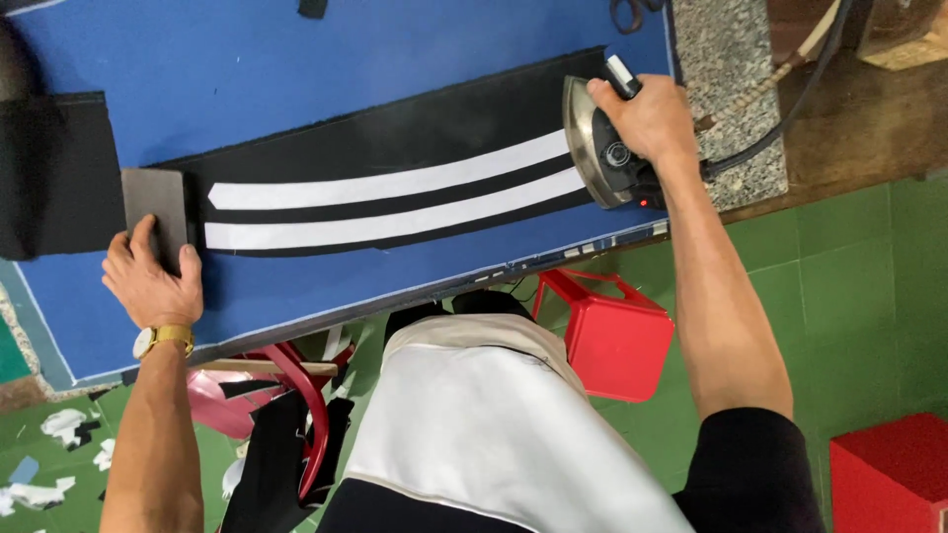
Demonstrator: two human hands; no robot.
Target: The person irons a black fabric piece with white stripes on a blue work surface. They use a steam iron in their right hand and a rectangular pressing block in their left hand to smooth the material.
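On the blue table (296, 59): a black cloth strip (395, 133) with two white stripes (395, 202) lies flat, the landmark for everything else.
Right hand (647, 118): closed around the handle of an iron (597, 148) at the strip's right end, tipped on edge, likely to keep heat off the cloth.
Left hand (153, 281): fingers spread, pressing a grey block (156, 207) at the strip's left end, seemingly pinning it.
Hidden: scissors (632, 12) beyond the strip are cut off; the iron's cord (780, 128) runs out of view.

The scene is viewed from a single head-worn camera, aimed steeply down, close over the blue padded bench (296, 59).
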